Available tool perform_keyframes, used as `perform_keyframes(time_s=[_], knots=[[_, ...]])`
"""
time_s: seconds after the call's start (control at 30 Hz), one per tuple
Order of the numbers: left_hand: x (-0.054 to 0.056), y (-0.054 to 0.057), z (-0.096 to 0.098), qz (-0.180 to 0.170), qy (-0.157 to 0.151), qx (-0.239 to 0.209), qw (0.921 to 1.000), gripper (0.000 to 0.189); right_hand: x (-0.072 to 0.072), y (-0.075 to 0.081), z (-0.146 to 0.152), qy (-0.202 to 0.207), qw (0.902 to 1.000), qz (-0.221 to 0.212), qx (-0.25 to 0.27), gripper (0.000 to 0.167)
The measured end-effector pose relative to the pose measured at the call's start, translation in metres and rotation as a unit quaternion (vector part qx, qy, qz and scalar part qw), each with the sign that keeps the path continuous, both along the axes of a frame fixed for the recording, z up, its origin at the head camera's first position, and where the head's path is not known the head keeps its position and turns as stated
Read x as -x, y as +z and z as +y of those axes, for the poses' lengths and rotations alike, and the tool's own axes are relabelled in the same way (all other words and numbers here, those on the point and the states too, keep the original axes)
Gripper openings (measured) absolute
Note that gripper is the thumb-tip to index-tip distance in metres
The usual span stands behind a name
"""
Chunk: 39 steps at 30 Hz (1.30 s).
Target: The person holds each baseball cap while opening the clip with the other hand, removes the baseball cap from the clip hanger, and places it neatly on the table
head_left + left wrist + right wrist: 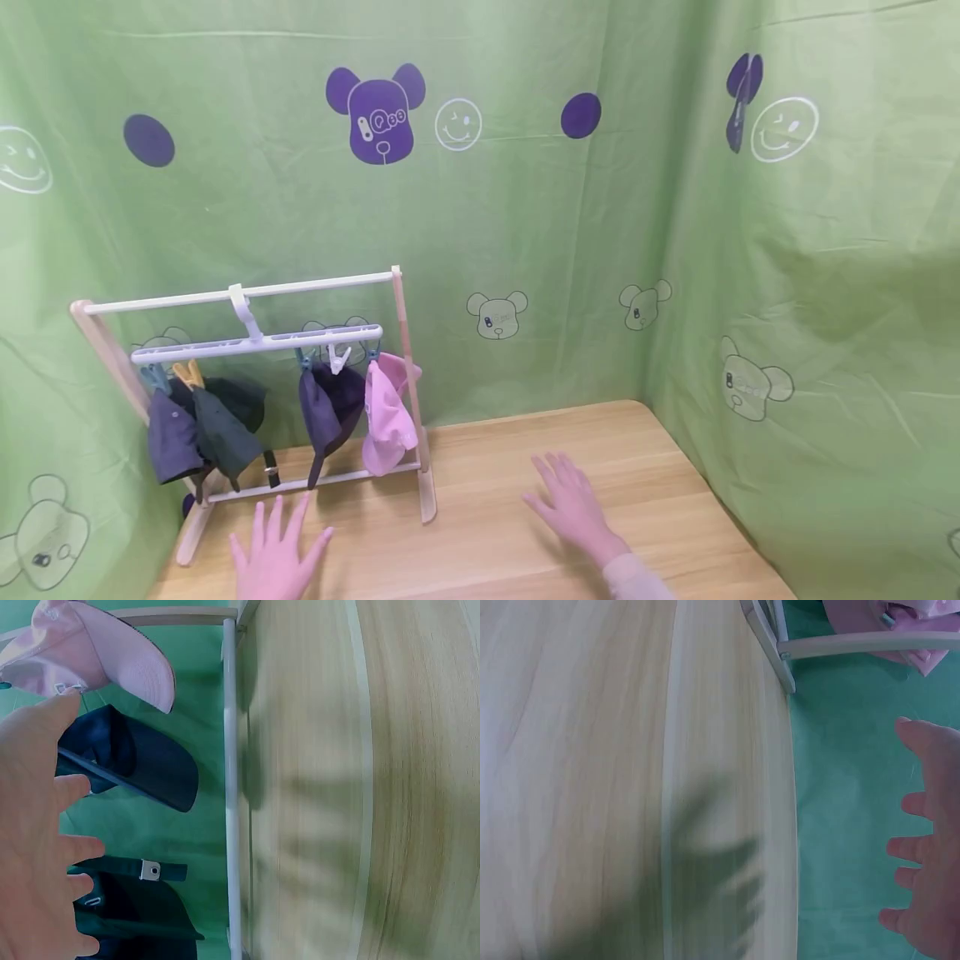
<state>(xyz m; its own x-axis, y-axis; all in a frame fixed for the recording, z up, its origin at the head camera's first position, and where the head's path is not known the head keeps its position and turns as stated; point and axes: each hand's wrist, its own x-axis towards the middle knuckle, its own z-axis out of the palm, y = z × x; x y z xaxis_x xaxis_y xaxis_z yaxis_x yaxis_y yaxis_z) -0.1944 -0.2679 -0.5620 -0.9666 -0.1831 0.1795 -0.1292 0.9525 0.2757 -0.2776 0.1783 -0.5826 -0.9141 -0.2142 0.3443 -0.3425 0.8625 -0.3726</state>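
My left hand (276,552) is spread over the table in front of the rack, holding nothing. The right hand (572,504) hovers over the table to the right of the rack, fingers extended, also holding nothing. On the rack hangs a white clip hanger (258,342). Clothespins hold a navy cap (174,437) and a dark green cap (225,433) at its left, then another dark cap (322,412) and a pink cap (390,417) at its right. A dark strap with a metal buckle (151,870) sticks out from the green cap.
The wooden rack's right post (412,367) and foot (427,496) stand on the wooden table (495,500). A white lower bar (300,482) runs between its sides. A green printed curtain (525,217) encloses the table at the back and sides.
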Motion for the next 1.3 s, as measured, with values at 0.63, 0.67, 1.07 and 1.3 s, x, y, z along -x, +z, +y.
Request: perform_keyframes(time_s=[0.63,0.67,1.07,1.3], knots=[[-0.008,0.019,-0.014,0.131,0.015,-0.021,0.991,0.061,0.007,0.022,-0.047,0.053,0.9985,-0.002,0.009,0.066],[-0.007,0.019,-0.015,0.141,0.017,-0.02,0.9897,0.06,0.007,0.023,-0.049,0.056,0.9984,-0.002,0.009,0.067],[-0.004,0.034,-0.029,0.263,0.026,-0.02,0.9642,0.051,0.017,0.045,-0.076,0.09,0.9947,0.049,0.002,0.067],[-0.004,0.05,-0.035,0.262,0.03,-0.027,0.9642,0.049,0.021,0.061,-0.088,0.086,0.9953,0.042,-0.009,0.069]])
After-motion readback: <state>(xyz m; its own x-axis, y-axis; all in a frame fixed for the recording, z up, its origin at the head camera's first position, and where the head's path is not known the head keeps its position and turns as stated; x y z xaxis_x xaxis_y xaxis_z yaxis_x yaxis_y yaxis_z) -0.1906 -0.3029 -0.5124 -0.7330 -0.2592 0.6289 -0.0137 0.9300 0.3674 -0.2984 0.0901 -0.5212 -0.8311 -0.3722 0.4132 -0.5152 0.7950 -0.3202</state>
